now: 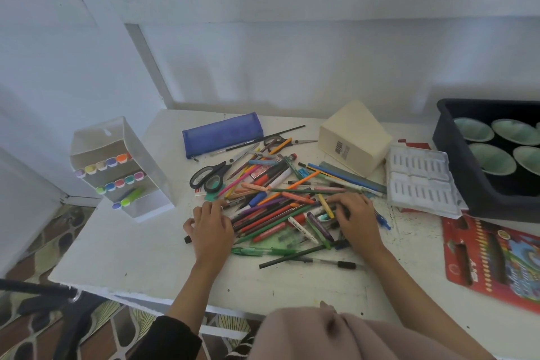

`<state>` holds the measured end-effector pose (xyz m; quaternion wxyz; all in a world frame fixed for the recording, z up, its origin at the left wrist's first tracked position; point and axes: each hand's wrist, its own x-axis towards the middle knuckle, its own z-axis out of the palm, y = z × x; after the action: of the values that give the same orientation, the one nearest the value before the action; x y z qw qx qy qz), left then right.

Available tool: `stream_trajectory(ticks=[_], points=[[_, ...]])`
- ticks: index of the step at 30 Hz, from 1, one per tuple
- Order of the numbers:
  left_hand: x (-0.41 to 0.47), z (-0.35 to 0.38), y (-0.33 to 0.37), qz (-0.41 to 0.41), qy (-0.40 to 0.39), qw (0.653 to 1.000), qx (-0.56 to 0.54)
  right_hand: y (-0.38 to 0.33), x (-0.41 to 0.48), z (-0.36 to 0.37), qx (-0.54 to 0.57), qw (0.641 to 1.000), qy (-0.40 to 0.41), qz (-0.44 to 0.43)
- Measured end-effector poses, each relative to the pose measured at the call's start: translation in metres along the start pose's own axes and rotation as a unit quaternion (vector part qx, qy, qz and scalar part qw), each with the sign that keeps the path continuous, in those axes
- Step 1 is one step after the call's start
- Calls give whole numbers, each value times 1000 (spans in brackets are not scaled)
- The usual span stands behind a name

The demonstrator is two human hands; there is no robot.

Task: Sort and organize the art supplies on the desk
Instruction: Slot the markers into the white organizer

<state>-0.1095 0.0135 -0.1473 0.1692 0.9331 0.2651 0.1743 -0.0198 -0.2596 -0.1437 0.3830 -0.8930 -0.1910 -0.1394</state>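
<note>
Sorting barely begun: we see the pile of pens and pencils [280, 202] loose on the table [131, 254] at centre frame, left hand [211, 228] and right hand [355, 219] resting on it flat-fingered, gripping nothing; only the marker rack [122, 166], centre left, looks partly filled

The picture's right edge is cutting off the dark plastic tub [455, 166] and the outermost of the pale green bowls [517, 131] sitting in it. The same edge is clipping the red cardboard pack of coloured pencils [496, 260]. The right hand [358, 221] is covering part of the jumbled pile of pens and pencils [277, 207], and its bent fingers are hiding whether they are pinching anything. The print on the cream box's barcode label [342, 149] is showing too small to read. Pinkish cloth [336, 336] is masking the white desk's [131, 248] near edge.
</note>
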Motion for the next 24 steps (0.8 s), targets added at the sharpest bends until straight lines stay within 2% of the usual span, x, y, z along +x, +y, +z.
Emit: stream_trajectory(ticks=[24], points=[[0,0,-1,0,-10,1000,2,2,-1,0,7,1000,6,9]])
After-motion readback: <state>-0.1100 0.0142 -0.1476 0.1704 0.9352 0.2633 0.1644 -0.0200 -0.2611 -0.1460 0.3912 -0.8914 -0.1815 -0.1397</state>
